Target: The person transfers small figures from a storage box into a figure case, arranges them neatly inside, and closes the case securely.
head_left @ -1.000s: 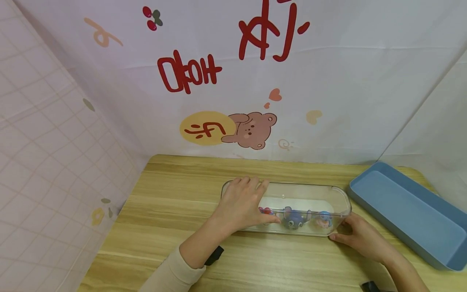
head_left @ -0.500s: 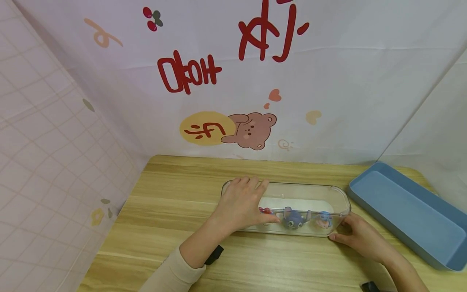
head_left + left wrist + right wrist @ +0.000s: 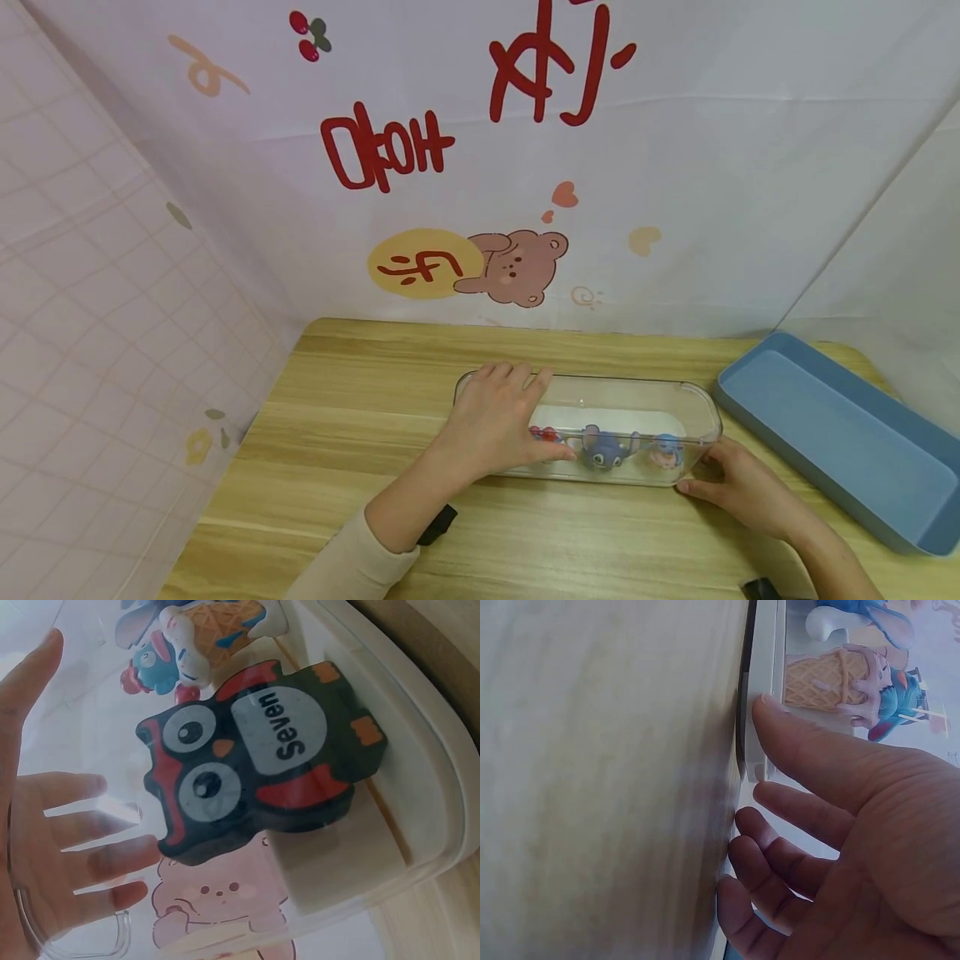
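Observation:
A long clear box (image 3: 630,398) with a white base lies on the wooden table. My left hand (image 3: 491,421) spans its left part, fingers over the far rim and thumb along the near wall. My right hand (image 3: 738,483) holds the near right corner, thumb (image 3: 795,739) against the base's edge and the other fingers bent around the end. Through the box show an owl figure (image 3: 247,761) marked "Seven", a waffle-cone figure (image 3: 221,634) and a blue big-eared figure (image 3: 604,448). Another cone figure (image 3: 836,682) sits by the right end. The left hand hides the owl in the head view.
A shallow blue tray (image 3: 847,433) lies at an angle to the right of the box, close to the right hand. A white printed cloth (image 3: 675,167) stands behind the table (image 3: 352,433), with a checked cloth (image 3: 112,292) on the left.

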`<state>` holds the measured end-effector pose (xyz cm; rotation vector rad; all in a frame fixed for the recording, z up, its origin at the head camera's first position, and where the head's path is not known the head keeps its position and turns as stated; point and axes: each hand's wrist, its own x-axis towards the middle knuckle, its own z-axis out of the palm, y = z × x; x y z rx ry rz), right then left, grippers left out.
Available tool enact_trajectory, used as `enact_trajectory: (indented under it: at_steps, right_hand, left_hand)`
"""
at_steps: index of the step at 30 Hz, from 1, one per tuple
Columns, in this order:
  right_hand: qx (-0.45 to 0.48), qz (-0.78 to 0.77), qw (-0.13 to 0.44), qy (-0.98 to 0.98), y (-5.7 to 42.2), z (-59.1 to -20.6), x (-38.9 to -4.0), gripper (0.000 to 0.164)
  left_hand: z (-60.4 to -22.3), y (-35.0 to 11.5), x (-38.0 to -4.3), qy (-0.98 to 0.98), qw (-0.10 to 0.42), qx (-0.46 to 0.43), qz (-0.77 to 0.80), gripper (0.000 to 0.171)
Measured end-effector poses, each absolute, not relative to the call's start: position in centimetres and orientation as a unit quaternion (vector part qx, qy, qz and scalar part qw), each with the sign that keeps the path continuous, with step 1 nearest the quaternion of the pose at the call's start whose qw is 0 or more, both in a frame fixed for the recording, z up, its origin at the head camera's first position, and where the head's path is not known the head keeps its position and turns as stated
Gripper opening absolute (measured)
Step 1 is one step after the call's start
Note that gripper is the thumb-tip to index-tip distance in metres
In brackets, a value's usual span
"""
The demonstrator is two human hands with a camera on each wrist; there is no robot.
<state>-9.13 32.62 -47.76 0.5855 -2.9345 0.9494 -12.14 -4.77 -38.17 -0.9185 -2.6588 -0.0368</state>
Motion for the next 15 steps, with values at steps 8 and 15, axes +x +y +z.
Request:
enact_trajectory:
  at_steps: [8,15]
  right_hand:
    - [0.19,0.299,0.003,-0.935,32.6,-47.6,-9.0,0.041]
    - [0.166,0.302,-0.024,-0.938,32.7,-46.5,-9.0,0.038]
  left_hand:
    - [-37.5,-5.1,-11.9,-0.93,0.155,-0.332,-0.024,0.101]
    - [-36.9,-6.0,-11.8,-0.931,0.15,-0.328,-0.048,0.096]
